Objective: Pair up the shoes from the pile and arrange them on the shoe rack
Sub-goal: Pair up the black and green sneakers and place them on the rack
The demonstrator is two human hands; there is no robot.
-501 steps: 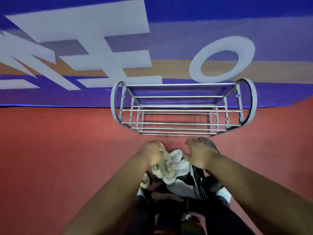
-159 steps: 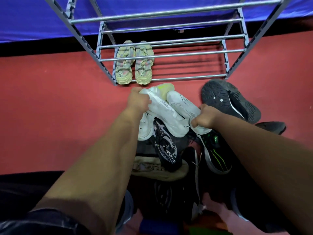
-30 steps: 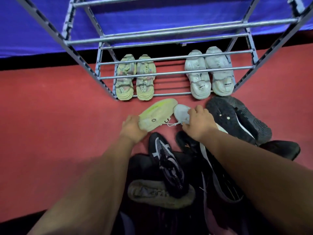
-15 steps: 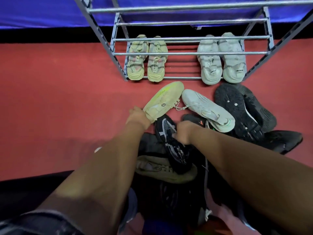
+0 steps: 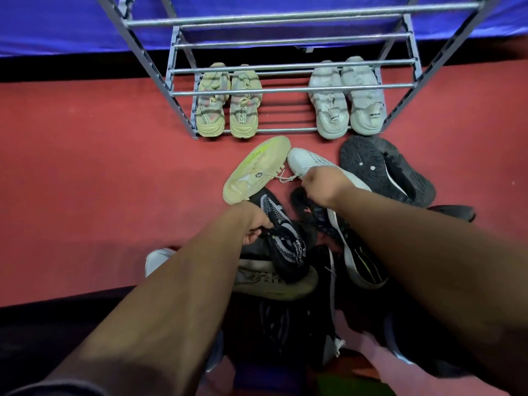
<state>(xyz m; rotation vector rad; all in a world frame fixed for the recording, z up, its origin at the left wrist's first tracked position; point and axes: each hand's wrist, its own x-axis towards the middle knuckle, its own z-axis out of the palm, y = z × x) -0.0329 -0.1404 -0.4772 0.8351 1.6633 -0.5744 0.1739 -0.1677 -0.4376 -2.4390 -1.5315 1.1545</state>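
At centre frame the left hand (image 5: pixel 255 224) has its fingers curled around a black-and-white sneaker (image 5: pixel 281 238) on top of the pile (image 5: pixel 285 284). Just right of it, the right hand (image 5: pixel 321 181) rests on a white sneaker (image 5: pixel 307 162); its fingers look closed on the upper, though the grip is partly hidden. A yellow-soled shoe (image 5: pixel 257 170) lies beside it. On the shoe rack (image 5: pixel 285 90), upper centre, stand a yellowish pair (image 5: pixel 230 102) and a grey pair (image 5: pixel 347 100).
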